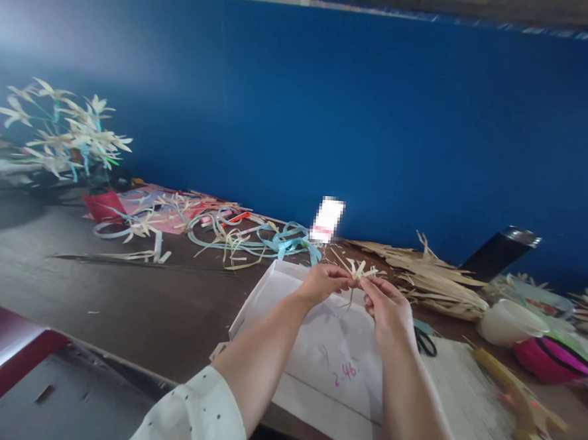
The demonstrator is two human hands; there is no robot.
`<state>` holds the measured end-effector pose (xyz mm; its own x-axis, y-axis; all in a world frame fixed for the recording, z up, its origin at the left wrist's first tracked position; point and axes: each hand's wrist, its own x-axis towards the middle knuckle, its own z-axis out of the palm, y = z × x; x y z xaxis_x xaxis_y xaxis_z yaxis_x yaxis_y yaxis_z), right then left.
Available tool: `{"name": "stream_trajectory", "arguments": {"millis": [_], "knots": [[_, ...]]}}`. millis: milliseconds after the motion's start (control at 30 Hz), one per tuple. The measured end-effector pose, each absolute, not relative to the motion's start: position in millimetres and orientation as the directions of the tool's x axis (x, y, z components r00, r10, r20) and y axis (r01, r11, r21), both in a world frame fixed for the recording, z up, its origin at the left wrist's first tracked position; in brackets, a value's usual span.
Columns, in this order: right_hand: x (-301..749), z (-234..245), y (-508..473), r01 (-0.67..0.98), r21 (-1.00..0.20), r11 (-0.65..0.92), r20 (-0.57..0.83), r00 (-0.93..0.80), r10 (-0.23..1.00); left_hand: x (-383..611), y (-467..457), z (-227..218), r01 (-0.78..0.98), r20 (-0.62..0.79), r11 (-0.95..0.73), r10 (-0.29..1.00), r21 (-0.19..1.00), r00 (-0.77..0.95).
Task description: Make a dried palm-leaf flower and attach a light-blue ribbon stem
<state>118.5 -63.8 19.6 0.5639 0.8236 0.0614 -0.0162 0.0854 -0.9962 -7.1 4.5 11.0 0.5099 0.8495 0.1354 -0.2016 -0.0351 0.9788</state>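
My left hand [323, 283] and my right hand [387, 304] meet over a white sheet of paper [326, 345] on the brown table [134, 303]. Both pinch a small pale flower made of dried leaf strips [362, 271], fingers closed on its base, petals spreading upward. My left sleeve is white with dark dots. A pile of dried leaf strips [434, 278] lies just beyond my right hand.
Blue and cream ribbon strips [253, 239] tangle at the table's back. A bunch of finished flowers [60, 133] stands far left. Scissors [425, 341], a yellow glue gun [517, 399], a white bowl [509, 321], a pink pouch [554, 359] and a black cylinder [498, 254] sit right. A blue wall runs behind.
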Motion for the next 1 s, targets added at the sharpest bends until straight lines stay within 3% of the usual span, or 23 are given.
{"name": "stream_trajectory", "arguments": {"millis": [1000], "knots": [[114.3, 22.7, -63.2, -0.102, -0.993, 0.051, -0.012, 0.54, 0.842, -9.6, -1.3, 15.5, -0.065, 0.231, -0.227, 0.856, 0.972, 0.462]]}}
